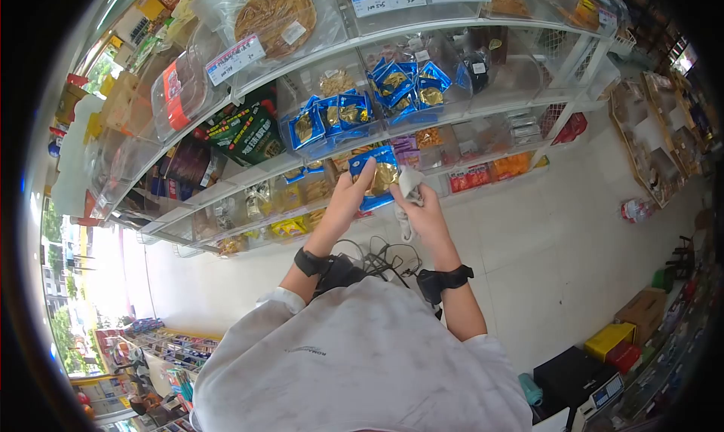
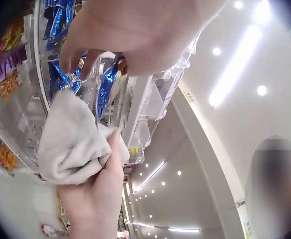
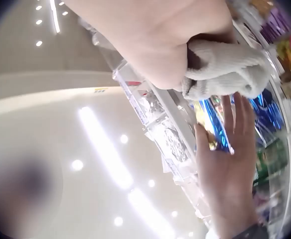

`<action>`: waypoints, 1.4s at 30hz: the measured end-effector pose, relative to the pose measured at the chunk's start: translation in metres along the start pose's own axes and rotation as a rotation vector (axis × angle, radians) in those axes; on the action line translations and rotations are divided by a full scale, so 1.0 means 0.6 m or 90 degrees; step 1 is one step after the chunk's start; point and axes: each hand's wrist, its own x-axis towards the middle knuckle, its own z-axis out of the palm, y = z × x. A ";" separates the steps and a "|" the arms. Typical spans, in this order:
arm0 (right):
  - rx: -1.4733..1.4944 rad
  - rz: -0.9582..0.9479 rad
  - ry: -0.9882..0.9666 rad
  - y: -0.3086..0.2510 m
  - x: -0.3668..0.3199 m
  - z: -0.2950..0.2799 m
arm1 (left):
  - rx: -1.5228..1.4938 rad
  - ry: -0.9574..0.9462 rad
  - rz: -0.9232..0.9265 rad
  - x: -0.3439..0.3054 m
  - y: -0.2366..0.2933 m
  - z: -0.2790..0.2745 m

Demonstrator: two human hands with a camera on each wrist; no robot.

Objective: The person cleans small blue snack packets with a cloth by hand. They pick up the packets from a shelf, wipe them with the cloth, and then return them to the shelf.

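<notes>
A blue and gold packet (image 1: 383,177) is held up in front of the shelves. The left hand (image 1: 349,200) grips its left side, thumb on the near face; in the right wrist view this hand (image 3: 230,164) has its fingers behind the packet (image 3: 216,124). At the packet's right side the right hand (image 1: 426,212) pinches a bunched white cloth (image 1: 410,183), part of which hangs below. In the left wrist view the cloth (image 2: 71,142) covers most of the right hand's fingers, the thumb lying along its edge, close to the packet (image 2: 107,89).
Clear bins on the shelf hold similar blue packets (image 1: 396,85) above the hands. A lower shelf carries red packets (image 1: 469,177) and other snacks. Black cables (image 1: 385,260) show below the hands. A cardboard box (image 1: 641,314) and a yellow crate (image 1: 608,341) stand at the lower right.
</notes>
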 end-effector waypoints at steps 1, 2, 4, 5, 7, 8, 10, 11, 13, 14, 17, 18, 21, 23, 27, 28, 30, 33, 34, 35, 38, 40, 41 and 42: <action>0.001 0.017 -0.007 -0.001 0.004 -0.006 | -0.001 -0.029 0.030 -0.009 0.009 -0.003; 0.001 0.034 -0.012 -0.017 0.006 -0.010 | -0.003 -0.059 0.059 -0.019 0.019 -0.007; -0.013 0.034 0.000 -0.037 0.016 -0.024 | -0.013 -0.131 0.103 -0.018 0.003 -0.033; -0.026 0.018 0.016 -0.043 0.026 -0.028 | -0.025 -0.166 0.074 -0.020 0.003 -0.048; -0.035 -0.017 0.048 -0.046 0.047 -0.034 | -0.049 -0.233 0.013 -0.028 0.004 -0.081; -0.035 -0.037 0.063 -0.044 0.061 -0.040 | -0.070 -0.250 0.008 -0.026 -0.004 -0.097; -0.038 -0.068 0.108 -0.038 0.089 -0.052 | -0.069 -0.231 0.010 -0.025 -0.018 -0.134; -0.050 -0.075 0.147 -0.035 0.104 -0.061 | -0.068 -0.224 0.012 -0.023 -0.024 -0.149; -0.077 -0.090 0.225 -0.037 0.134 -0.077 | -0.076 -0.201 0.021 -0.028 -0.019 -0.173; -0.081 -0.102 0.249 -0.047 0.144 -0.081 | -0.095 -0.204 0.027 -0.028 -0.021 -0.186; -0.088 -0.152 0.276 -0.073 0.191 -0.080 | -0.130 -0.191 0.021 -0.027 -0.025 -0.222; -0.093 -0.176 0.258 -0.070 0.216 -0.085 | -0.134 -0.186 0.017 -0.025 -0.028 -0.234; -0.284 -0.266 0.275 -0.064 0.290 -0.076 | -0.140 -0.178 0.017 -0.022 -0.031 -0.263; -0.415 -0.262 0.251 -0.069 0.336 -0.064 | -0.142 -0.190 0.017 -0.018 -0.031 -0.285; -0.572 -0.178 0.187 -0.065 0.370 -0.053 | -0.182 -0.275 -0.012 0.006 -0.055 -0.323; -0.555 -0.198 0.212 -0.041 0.379 -0.070 | -0.199 -0.303 -0.023 0.016 -0.064 -0.335; -0.583 -0.188 0.250 -0.037 0.372 -0.098 | -0.198 -0.333 -0.086 0.045 -0.102 -0.357; -0.527 -0.190 0.357 -0.011 0.303 -0.131 | -0.235 -0.357 -0.132 0.100 -0.189 -0.385; -0.421 -0.180 0.352 -0.010 0.266 -0.129 | -0.250 -0.361 -0.150 0.114 -0.224 -0.400; -0.265 -0.108 0.306 -0.010 0.230 -0.124 | -0.265 -0.321 -0.185 0.132 -0.254 -0.412; 0.015 0.082 0.248 0.010 0.121 -0.111 | -0.296 -0.210 -0.281 0.181 -0.323 -0.437; -0.058 0.176 0.273 0.040 0.064 -0.107 | -0.319 -0.133 -0.316 0.206 -0.352 -0.448; -0.037 0.208 0.274 0.061 0.037 -0.103 | -0.418 -0.134 -0.331 0.224 -0.387 -0.464; -0.015 0.235 0.274 0.079 0.015 -0.096 | -0.517 -0.131 -0.341 0.251 -0.434 -0.491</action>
